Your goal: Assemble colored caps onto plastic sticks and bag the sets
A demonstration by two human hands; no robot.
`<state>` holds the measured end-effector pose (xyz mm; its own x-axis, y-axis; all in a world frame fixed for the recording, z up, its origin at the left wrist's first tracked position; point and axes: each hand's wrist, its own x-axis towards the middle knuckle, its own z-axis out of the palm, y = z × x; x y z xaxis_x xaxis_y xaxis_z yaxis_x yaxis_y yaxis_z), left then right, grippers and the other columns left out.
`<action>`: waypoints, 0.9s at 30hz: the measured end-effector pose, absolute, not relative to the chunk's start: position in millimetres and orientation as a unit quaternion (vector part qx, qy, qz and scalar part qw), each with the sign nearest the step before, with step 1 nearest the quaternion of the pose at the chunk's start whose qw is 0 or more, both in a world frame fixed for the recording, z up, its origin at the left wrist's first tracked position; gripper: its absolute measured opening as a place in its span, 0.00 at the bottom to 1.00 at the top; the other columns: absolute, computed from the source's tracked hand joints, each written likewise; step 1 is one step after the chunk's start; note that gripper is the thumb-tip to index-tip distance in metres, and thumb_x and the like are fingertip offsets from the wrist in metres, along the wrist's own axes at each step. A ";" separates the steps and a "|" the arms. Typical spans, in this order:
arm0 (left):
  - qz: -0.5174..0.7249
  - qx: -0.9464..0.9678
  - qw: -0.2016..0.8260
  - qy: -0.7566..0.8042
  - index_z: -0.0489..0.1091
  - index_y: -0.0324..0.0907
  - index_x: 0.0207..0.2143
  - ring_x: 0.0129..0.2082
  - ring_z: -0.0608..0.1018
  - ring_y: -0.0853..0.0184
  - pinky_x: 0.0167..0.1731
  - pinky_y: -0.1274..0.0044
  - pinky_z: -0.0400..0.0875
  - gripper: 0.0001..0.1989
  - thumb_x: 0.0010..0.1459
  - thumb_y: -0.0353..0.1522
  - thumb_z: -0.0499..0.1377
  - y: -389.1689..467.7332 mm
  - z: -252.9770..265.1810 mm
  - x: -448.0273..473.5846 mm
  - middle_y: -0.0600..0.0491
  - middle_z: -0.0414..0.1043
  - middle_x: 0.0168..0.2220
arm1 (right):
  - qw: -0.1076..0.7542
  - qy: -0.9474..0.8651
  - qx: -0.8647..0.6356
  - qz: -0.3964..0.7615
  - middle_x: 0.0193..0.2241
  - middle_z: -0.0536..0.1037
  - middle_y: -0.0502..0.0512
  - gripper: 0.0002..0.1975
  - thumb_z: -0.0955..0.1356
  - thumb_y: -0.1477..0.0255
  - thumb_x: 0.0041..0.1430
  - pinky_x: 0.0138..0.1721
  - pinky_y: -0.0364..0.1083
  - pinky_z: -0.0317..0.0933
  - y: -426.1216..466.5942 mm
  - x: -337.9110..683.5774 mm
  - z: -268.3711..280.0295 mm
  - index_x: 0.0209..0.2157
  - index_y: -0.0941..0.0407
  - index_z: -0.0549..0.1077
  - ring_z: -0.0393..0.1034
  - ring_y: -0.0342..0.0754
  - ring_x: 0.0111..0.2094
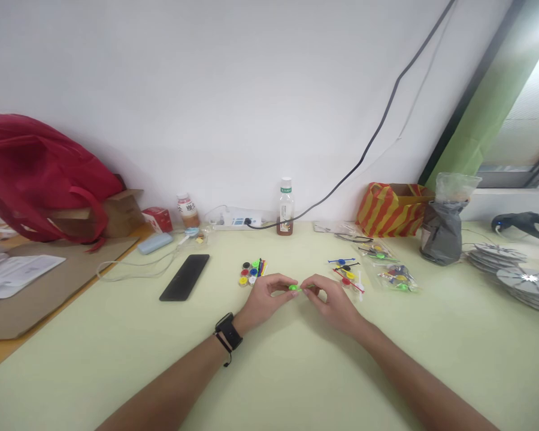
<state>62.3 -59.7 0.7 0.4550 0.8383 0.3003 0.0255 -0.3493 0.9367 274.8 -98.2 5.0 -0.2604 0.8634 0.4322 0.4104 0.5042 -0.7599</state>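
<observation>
My left hand (269,294), with a black watch on its wrist, pinches a small bright green plastic disc (293,288) between thumb and fingertips. Close beside it, my right hand (327,297) is closed in a pinch on a thin green stick (302,288), mostly covered by the fingers. Whether stick and disc are joined is too small to tell. Just beyond my left hand lie several loose coloured discs (244,281) and a bunch of thin coloured sticks (262,266). Past my right hand lie several disc-and-stick pieces (349,275) in blue, black, yellow, red and white.
A black phone (184,278) lies at left. Clear bags of coloured pieces (397,278) rest at right, near a striped bag (393,209) and stacked grey discs (527,287). A bottle (285,208) and power strip (238,219) stand along the wall; a cable (381,123) hangs down.
</observation>
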 end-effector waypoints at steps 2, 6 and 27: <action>0.418 0.718 0.463 0.310 0.80 0.39 0.43 0.43 0.82 0.59 0.47 0.67 0.79 0.13 0.58 0.37 0.69 -60.1 0.3 61.7 0.45 0.81 0.42 | 0.435 -0.754 -0.421 0.256 0.35 0.80 0.54 0.08 0.64 0.71 0.67 0.38 0.47 0.67 -98.8 274.8 6.0 0.40 0.54 0.76 0.73 0.48 0.34; 0.418 0.734 0.432 0.316 0.79 0.41 0.46 0.46 0.81 0.59 0.52 0.66 0.78 0.17 0.56 0.37 0.71 -60.9 0.5 61.2 0.45 0.81 0.44 | 0.442 -0.753 -0.407 0.269 0.37 0.81 0.54 0.07 0.65 0.72 0.67 0.42 0.47 0.68 -99.8 274.9 10.0 0.40 0.53 0.76 0.75 0.49 0.37; 0.419 0.783 0.332 0.319 0.79 0.43 0.44 0.41 0.82 0.62 0.45 0.70 0.78 0.09 0.62 0.35 0.65 -70.2 13.3 62.4 0.48 0.81 0.41 | 0.462 -0.740 -0.405 0.273 0.36 0.82 0.56 0.08 0.66 0.68 0.67 0.43 0.49 0.70 -99.8 274.9 11.6 0.39 0.54 0.77 0.77 0.51 0.38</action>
<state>62.4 -70.2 13.3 0.4454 0.7772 0.4445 0.2215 -0.5768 0.7863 274.9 -99.8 11.6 -0.2435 0.8521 0.4633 0.3478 0.5226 -0.7784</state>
